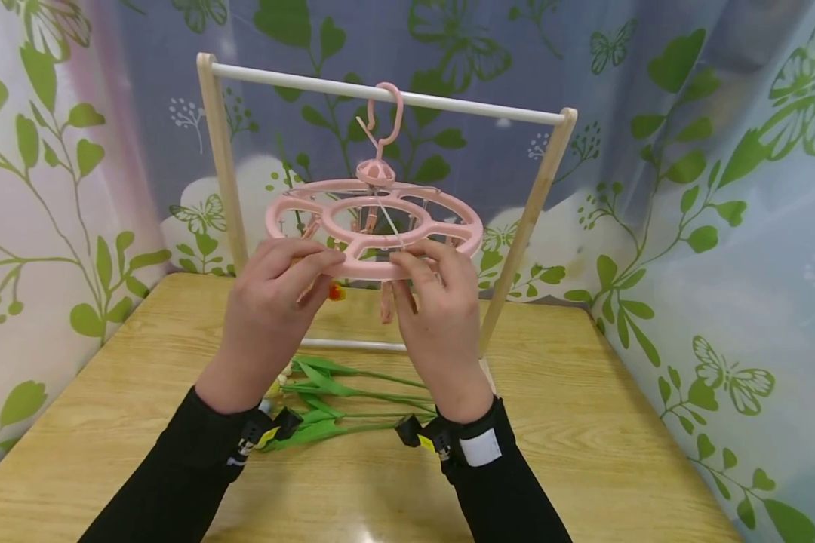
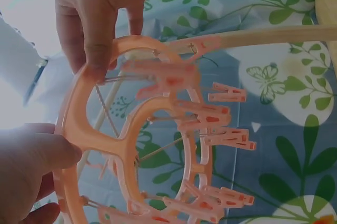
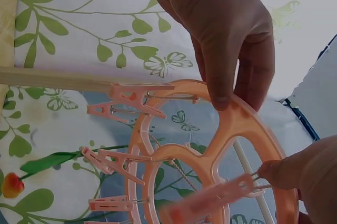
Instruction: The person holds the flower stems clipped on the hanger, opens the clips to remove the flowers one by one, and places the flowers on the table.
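A pink round clip hanger (image 1: 373, 270) hangs by its hook from a white rail. My left hand (image 1: 272, 302) pinches the near rim on the left, and my right hand (image 1: 441, 305) pinches it to the right. In the left wrist view, the left thumb (image 2: 63, 153) lies on the rim. Beside the right thumb (image 3: 284, 174) in the right wrist view is a pink clothes peg (image 3: 210, 197). Several other pegs (image 2: 229, 138) dangle under the ring. A red and yellow tulip (image 3: 13, 186) hangs head down behind the ring; its hold in a peg is unclear.
The rail (image 1: 489, 111) spans two wooden posts (image 1: 531, 219) standing on a wood-grain table (image 1: 584, 422). Several tulips with green stems (image 1: 380, 396) lie on the table beneath the hands. A leaf-patterned curtain (image 1: 740, 226) surrounds the table's back and sides.
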`<state>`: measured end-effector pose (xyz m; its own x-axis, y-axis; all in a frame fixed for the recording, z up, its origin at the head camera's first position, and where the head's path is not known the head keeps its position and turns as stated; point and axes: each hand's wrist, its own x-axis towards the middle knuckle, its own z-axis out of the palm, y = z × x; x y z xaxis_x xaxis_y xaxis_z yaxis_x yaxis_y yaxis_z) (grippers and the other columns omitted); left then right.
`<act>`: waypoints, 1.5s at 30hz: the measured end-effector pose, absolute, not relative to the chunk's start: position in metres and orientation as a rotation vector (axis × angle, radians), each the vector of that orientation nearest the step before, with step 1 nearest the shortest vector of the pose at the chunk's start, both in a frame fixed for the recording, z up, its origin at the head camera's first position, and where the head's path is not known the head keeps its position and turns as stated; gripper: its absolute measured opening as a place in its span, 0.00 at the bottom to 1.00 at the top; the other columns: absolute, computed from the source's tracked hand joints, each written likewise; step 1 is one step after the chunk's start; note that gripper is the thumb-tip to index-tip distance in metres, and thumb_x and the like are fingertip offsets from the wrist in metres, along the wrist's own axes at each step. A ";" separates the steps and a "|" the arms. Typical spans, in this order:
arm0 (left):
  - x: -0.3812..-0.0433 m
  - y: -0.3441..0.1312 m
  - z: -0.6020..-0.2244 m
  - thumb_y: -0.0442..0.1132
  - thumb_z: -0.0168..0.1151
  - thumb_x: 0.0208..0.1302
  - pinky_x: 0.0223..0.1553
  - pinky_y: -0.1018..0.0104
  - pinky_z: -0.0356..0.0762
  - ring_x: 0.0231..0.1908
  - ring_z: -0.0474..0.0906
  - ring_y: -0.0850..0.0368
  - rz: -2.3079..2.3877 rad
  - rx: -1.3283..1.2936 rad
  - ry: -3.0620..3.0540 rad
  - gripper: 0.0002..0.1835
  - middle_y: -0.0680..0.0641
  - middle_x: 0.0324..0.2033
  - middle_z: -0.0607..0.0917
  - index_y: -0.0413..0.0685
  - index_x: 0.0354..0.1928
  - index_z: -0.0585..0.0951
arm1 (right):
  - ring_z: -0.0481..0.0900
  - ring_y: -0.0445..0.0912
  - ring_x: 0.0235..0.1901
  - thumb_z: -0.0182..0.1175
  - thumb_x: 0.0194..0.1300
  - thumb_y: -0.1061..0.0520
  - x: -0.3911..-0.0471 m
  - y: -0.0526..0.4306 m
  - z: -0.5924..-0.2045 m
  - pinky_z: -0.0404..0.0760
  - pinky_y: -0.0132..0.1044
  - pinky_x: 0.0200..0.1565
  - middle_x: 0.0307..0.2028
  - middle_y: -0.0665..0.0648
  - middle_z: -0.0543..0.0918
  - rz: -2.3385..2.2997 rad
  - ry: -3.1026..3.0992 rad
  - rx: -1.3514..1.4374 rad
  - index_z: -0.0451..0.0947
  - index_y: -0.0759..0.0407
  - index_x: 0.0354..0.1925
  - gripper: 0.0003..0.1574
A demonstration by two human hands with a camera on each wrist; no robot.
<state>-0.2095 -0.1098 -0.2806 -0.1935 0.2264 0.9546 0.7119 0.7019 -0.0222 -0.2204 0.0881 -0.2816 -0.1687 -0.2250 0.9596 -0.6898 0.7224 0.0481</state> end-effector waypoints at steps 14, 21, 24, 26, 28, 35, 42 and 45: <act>-0.202 -0.100 -0.281 0.28 0.66 0.56 0.43 0.53 0.76 0.42 0.75 0.46 -0.464 -0.782 -1.748 0.14 0.43 0.39 0.82 0.44 0.46 0.84 | 0.71 0.57 0.44 0.61 0.63 0.62 -0.214 0.084 -0.279 0.67 0.49 0.56 0.43 0.60 0.78 0.434 -1.687 0.735 0.82 0.61 0.41 0.08; -0.205 -0.103 -0.281 0.26 0.63 0.56 0.49 0.53 0.73 0.42 0.74 0.45 -0.489 -0.757 -1.737 0.15 0.43 0.40 0.82 0.45 0.46 0.84 | 0.71 0.56 0.45 0.62 0.63 0.62 -0.221 0.089 -0.280 0.65 0.45 0.60 0.41 0.60 0.79 0.507 -1.699 0.729 0.83 0.61 0.41 0.08; -0.205 -0.106 -0.281 0.26 0.64 0.56 0.46 0.54 0.73 0.42 0.73 0.45 -0.497 -0.749 -1.748 0.15 0.43 0.40 0.81 0.45 0.46 0.83 | 0.71 0.56 0.46 0.62 0.63 0.61 -0.223 0.092 -0.281 0.68 0.43 0.57 0.41 0.59 0.79 0.505 -1.709 0.708 0.83 0.60 0.42 0.09; -0.204 -0.106 -0.281 0.27 0.64 0.57 0.44 0.54 0.73 0.42 0.73 0.45 -0.489 -0.751 -1.752 0.14 0.43 0.40 0.81 0.45 0.46 0.83 | 0.71 0.56 0.46 0.62 0.63 0.61 -0.223 0.092 -0.281 0.67 0.44 0.58 0.41 0.59 0.79 0.496 -1.708 0.710 0.83 0.60 0.42 0.09; -0.204 -0.105 -0.280 0.27 0.64 0.57 0.42 0.54 0.74 0.41 0.73 0.45 -0.477 -0.756 -1.745 0.14 0.43 0.40 0.81 0.45 0.45 0.83 | 0.71 0.56 0.46 0.61 0.63 0.62 -0.221 0.092 -0.279 0.66 0.45 0.59 0.41 0.59 0.79 0.480 -1.701 0.721 0.83 0.61 0.42 0.09; -0.198 -0.097 -0.276 0.27 0.66 0.56 0.49 0.53 0.74 0.39 0.74 0.45 -0.474 -0.769 -1.713 0.14 0.43 0.37 0.82 0.44 0.45 0.84 | 0.72 0.56 0.46 0.59 0.61 0.64 -0.216 0.087 -0.277 0.63 0.49 0.60 0.42 0.60 0.80 0.392 -1.673 0.745 0.81 0.61 0.41 0.09; -0.196 -0.097 -0.274 0.25 0.64 0.56 0.57 0.55 0.68 0.38 0.74 0.44 -0.497 -0.774 -1.697 0.13 0.41 0.37 0.81 0.43 0.44 0.84 | 0.71 0.58 0.48 0.60 0.61 0.64 -0.217 0.088 -0.278 0.63 0.49 0.60 0.43 0.60 0.79 0.416 -1.677 0.758 0.81 0.61 0.43 0.10; -0.199 -0.101 -0.274 0.25 0.65 0.55 0.58 0.56 0.67 0.40 0.73 0.43 -0.495 -0.778 -1.704 0.14 0.41 0.38 0.81 0.43 0.44 0.84 | 0.70 0.58 0.47 0.61 0.61 0.64 -0.219 0.091 -0.279 0.65 0.48 0.58 0.43 0.60 0.78 0.435 -1.699 0.757 0.82 0.60 0.43 0.11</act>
